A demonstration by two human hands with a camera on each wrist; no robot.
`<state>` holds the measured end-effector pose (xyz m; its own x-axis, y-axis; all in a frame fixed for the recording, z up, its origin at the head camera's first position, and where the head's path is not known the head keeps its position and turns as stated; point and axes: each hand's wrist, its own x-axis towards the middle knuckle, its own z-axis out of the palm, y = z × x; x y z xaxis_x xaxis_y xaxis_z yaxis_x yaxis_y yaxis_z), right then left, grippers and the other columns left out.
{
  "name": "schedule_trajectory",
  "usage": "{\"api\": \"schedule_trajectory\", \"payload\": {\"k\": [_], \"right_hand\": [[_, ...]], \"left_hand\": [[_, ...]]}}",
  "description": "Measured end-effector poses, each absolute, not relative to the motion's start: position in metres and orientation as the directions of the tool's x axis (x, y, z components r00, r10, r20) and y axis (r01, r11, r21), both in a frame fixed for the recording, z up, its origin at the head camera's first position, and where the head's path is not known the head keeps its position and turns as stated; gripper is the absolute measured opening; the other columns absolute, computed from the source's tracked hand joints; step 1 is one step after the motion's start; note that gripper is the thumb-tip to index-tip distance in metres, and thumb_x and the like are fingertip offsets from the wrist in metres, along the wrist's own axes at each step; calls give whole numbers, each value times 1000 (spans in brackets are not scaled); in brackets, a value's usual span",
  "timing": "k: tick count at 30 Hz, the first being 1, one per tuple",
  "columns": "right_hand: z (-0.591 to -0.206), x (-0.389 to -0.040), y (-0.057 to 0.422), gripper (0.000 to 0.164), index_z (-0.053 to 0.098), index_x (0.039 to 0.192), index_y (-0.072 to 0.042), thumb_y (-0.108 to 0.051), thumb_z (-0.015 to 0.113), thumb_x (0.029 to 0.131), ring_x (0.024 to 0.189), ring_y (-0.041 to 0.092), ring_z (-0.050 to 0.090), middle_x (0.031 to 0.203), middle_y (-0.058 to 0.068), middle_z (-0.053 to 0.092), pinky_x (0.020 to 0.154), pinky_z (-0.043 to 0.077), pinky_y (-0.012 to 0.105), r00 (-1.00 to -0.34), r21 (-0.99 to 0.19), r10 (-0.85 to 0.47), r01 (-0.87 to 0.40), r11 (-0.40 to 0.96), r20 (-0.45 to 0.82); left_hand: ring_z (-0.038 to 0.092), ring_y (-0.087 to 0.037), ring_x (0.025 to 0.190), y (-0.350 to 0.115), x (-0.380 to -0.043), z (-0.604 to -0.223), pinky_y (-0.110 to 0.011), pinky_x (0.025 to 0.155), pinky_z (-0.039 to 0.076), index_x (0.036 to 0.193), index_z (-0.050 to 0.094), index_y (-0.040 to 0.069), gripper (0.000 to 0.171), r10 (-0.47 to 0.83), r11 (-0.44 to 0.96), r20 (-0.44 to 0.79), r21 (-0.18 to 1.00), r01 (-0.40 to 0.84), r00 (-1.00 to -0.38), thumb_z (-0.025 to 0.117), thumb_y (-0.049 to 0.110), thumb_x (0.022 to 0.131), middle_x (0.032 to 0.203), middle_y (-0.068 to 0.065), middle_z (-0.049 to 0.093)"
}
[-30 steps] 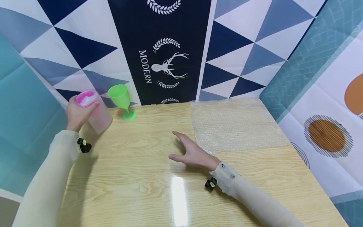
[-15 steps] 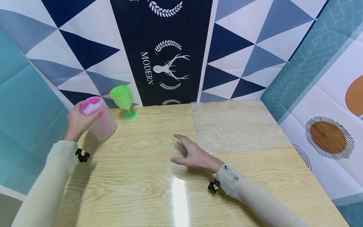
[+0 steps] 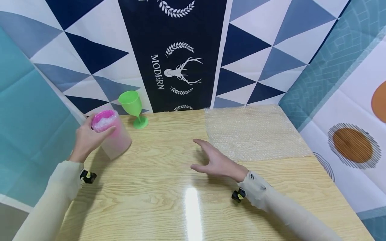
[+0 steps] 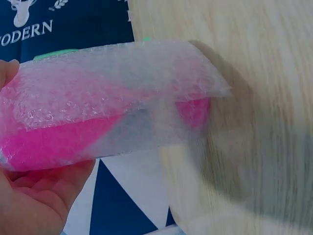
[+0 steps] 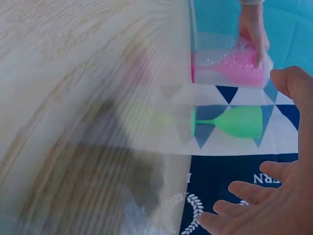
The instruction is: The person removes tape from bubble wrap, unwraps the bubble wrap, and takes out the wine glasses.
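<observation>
A pink goblet stands upright at the table's back left, with bubble wrap rolled round it like a sleeve. My left hand grips the wrapped bowl near the rim, thumb on one side and fingers on the other. In the left wrist view, the pink foot shows through the wrap. Just behind and to the right stands a bare green goblet. My right hand hovers over the middle of the table with thumb and fingers spread and holds nothing.
A flat sheet of bubble wrap lies at the table's back right, just beyond my right hand. Patterned cloth walls enclose the wooden table at the back and both sides.
The wrapped pink goblet and my left hand have moved a little right and nearer to me. My right hand has drifted slightly right, still spread. The green goblet stays in place.
</observation>
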<state>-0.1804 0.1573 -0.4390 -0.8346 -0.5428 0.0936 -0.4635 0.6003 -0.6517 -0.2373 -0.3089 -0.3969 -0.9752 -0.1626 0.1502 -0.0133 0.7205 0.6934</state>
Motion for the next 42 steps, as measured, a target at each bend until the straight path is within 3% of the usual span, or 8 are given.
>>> {"api": "schedule_trajectory", "payload": {"k": [8, 16, 23, 29, 33, 42], "right_hand": [[-434, -182, 164, 98, 26, 163, -15, -53, 76, 88, 154, 29, 32, 166, 10, 33, 124, 32, 55, -845, -653, -523, -457, 603, 108], [-423, -186, 161, 97, 23, 164, -19, -53, 74, 89, 155, 28, 29, 168, 6, 30, 124, 30, 56, -859, -669, -498, -441, 598, 121], [-410, -189, 154, 96, 20, 165, -26, -56, 72, 90, 156, 25, 26, 169, 0, 27, 125, 29, 57, -866, -691, -477, -436, 576, 149], [-408, -190, 147, 98, 21, 165, -23, -52, 75, 89, 156, 24, 25, 169, 1, 27, 126, 27, 54, -868, -723, -468, -430, 541, 166], [-408, -191, 139, 100, 20, 165, -21, -51, 76, 87, 156, 25, 26, 169, 3, 27, 127, 26, 53, -861, -725, -478, -442, 529, 176], [-403, -187, 125, 106, 15, 166, -28, -53, 79, 85, 157, 22, 23, 171, 0, 22, 127, 25, 53, -866, -742, -477, -418, 524, 151]], "left_hand": [[54, -47, 129, -293, -226, -399, -68, 106, 46, 158, 36, 9, 95, -96, 700, 193, 710, 72, -977, 80, 51, 86, 147, -29, 52], [52, -48, 134, -268, -211, -399, -67, 106, 47, 162, 30, 9, 104, -15, 685, 145, 723, 96, -989, 83, 52, 83, 151, -29, 49], [54, -43, 134, -240, -205, -399, -62, 105, 51, 161, 35, 15, 100, 58, 637, 147, 756, 150, -987, 85, 51, 82, 152, -22, 51], [59, -39, 128, -214, -200, -404, -57, 102, 55, 157, 42, 16, 97, 117, 594, 176, 776, 210, -978, 90, 46, 78, 147, -19, 55], [60, -37, 129, -198, -197, -408, -54, 104, 54, 158, 42, 18, 101, 152, 559, 175, 796, 231, -973, 93, 43, 74, 149, -18, 54], [64, -32, 124, -166, -193, -410, -48, 103, 56, 157, 43, 16, 105, 225, 463, 171, 848, 259, -959, 98, 33, 69, 148, -15, 57]]}}
